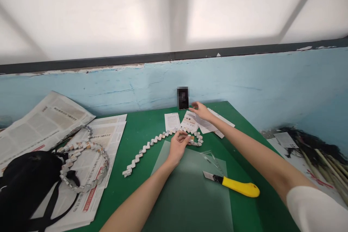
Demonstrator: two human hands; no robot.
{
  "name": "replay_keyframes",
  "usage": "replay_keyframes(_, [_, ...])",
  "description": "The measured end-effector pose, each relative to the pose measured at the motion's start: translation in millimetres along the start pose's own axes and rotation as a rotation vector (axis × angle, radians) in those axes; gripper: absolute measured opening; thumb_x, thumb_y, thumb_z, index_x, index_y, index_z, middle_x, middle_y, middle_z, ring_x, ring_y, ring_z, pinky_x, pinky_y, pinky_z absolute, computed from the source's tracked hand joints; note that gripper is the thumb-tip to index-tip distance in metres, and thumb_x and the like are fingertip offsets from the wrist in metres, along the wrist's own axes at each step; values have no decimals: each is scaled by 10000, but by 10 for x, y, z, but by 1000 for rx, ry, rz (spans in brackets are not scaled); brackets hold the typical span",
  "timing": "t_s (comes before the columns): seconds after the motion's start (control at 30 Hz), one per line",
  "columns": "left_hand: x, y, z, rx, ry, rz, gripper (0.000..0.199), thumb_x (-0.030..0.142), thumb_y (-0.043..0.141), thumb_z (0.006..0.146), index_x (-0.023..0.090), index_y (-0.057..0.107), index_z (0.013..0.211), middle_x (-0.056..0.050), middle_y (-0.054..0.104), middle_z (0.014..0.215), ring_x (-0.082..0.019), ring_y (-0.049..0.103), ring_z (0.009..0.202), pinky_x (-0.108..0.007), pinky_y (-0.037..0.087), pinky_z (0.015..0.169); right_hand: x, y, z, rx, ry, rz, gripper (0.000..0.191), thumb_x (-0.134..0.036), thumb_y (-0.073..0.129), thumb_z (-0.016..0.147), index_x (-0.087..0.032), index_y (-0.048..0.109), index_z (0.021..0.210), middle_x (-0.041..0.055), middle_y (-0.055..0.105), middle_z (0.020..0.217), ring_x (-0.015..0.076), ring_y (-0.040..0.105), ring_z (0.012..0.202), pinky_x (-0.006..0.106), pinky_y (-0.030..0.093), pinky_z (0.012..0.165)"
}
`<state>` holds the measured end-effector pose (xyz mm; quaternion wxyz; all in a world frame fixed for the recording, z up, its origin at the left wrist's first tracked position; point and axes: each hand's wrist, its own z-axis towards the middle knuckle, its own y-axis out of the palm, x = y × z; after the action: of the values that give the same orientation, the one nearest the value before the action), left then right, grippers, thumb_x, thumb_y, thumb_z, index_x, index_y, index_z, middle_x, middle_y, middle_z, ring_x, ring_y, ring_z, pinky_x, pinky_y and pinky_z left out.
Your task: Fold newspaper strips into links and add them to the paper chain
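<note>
A zigzag chain of folded paper (148,146) curves across the green table and loops round at its right end. My left hand (178,146) is closed on the chain near that loop, thumb and fingers pinching it. Farther back, my right hand (201,111) reaches over the paper sheets, fingers apart and nothing visible in them. Just left of its fingertips, a phone (183,98) leans upright against the wall. Printed paper pieces (189,119) lie below and beside the right hand.
A yellow utility knife (240,187), blade showing, lies right of a translucent sheet (190,192). On the left, newspapers (114,134) carry a second folded-paper chain (104,163) and a black bag (32,181). Sticks (323,170) lie beyond the table's right edge. A blue wall (130,87) stands behind.
</note>
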<state>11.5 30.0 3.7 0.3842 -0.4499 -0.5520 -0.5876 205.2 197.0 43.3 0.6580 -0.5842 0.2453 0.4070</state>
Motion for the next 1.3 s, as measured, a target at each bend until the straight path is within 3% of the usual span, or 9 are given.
replay_keyframes(0.1, [-2,-5,-6,2,-6,-4,484,512,844,721,176,587,957,-46,720,822,-195,711,770,-276,556,677,211,170,435,-29,71,299,665,-436,814,800,-128,549,1326,240,603,1373,367,602,1236,513,521,1009])
replay_keyframes(0.27, [38,13,-36,-8,-15,10,453,493,831,748,177,576,949,-47,713,810,-185,700,765,-268,547,682,379,478,780,-114,58,588,553,-363,815,784,-146,565,1226,180,694,1261,290,673,1144,480,535,1026])
replay_keyframes(0.43, [84,31,-64,2,-33,21,464,517,833,734,175,589,930,-49,706,813,-186,689,767,-270,545,683,459,616,874,-75,65,527,511,-334,803,777,-161,581,1204,156,705,1254,279,675,1118,497,535,1007])
replay_keyframes(0.7, [97,20,-71,-7,-38,62,440,532,810,761,175,609,922,-59,699,837,-193,683,788,-281,554,680,364,551,770,-71,60,365,649,-433,759,831,-163,510,1367,210,612,1365,331,636,1161,500,544,973])
replay_keyframes(0.77, [87,15,-68,-6,-37,60,440,534,812,758,176,611,917,-56,692,830,-195,682,786,-285,557,679,282,538,728,79,19,230,728,-484,706,865,-163,415,1449,218,554,1391,331,598,1192,500,530,990])
replay_keyframes(0.87, [74,12,-61,-4,-37,59,442,534,817,750,176,615,912,-53,688,822,-194,680,778,-284,557,675,121,518,694,325,-185,-91,735,-491,593,931,-175,316,1534,221,404,1465,352,459,1317,545,431,1093])
replay_keyframes(1.03, [79,15,-61,-9,-35,49,434,525,817,753,177,611,912,-51,687,821,-190,679,772,-275,551,673,-114,500,725,305,-333,-497,594,-474,391,1025,-323,298,1592,148,223,1595,426,239,1437,657,316,1112])
replay_keyframes(1.17, [78,15,-62,-17,-33,62,420,519,807,769,175,610,909,-53,692,823,-188,680,775,-273,551,683,-119,530,691,283,-349,-498,578,-453,368,1034,-345,303,1598,86,150,1661,421,140,1488,665,257,1148])
replay_keyframes(1.3, [30,8,-40,-12,-25,43,435,527,816,752,177,609,906,-48,692,813,-196,688,777,-281,556,679,-10,546,548,249,-375,-431,553,-442,380,1029,-353,360,1575,58,183,1669,397,171,1496,621,216,1190])
